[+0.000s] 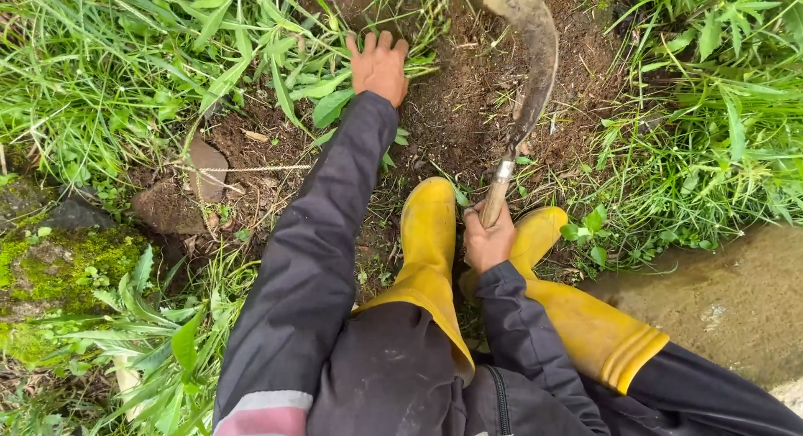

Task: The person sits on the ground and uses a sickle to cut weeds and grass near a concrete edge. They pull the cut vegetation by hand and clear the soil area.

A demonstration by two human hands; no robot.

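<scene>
Two hands are at work on a patch of bare soil ringed by grass. The left hand reaches far forward at the end of a dark sleeve; its fingers are pressed together and curled down over a clump of green stalks at the soil's edge, gripping or pinning them. The right hand stays close to the body, its fingers wrapped tight around the pale wooden handle of a sickle. The sickle's curved, mud-caked blade arcs up and away over the bare soil, its tip near the top of the view, well apart from the left hand.

Judging from this, the step in hand is weeding or cutting: the stalks are gathered, the blade not yet on them. The next move would call for bringing the blade across to the base of the held stalks while keeping it clear of the left fingers.

Two yellow rubber boots stand on the ground between the hands, the right hand just above the gap between them. A mossy stone lies at the left, a thin cord runs across the dirt, and muddy water lies at the right. No packages, labels or signs show anywhere.
</scene>
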